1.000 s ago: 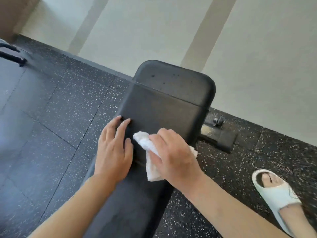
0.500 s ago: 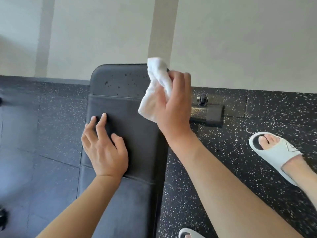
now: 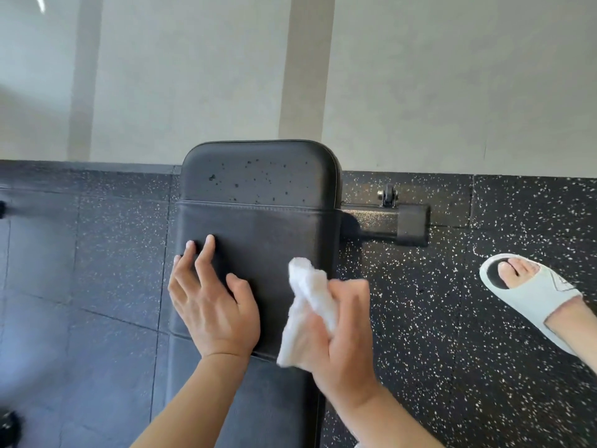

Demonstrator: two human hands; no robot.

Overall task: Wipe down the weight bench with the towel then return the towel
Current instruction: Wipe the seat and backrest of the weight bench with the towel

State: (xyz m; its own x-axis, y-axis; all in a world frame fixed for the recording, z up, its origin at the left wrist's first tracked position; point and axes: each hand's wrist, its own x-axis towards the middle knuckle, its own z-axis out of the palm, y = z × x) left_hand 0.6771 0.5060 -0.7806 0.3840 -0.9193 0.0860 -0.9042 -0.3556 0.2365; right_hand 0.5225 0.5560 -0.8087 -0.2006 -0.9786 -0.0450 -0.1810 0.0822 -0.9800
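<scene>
The left hand [image 3: 213, 308] lies flat on the weight bench [image 3: 258, 221] by its left edge, its grip spread apart and empty. Beside it, at the right edge, the right hand [image 3: 342, 337] has its grip clamped on the bunched white towel [image 3: 307, 305]. Dark droplets speckle the far end.

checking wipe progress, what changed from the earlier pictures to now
The right hand, gripping the white towel throughout, swept from mid-pad up to the bench's far end, then back toward the near right edge. The left hand stayed flat on the weight bench. Droplets remain on the far section.
</scene>
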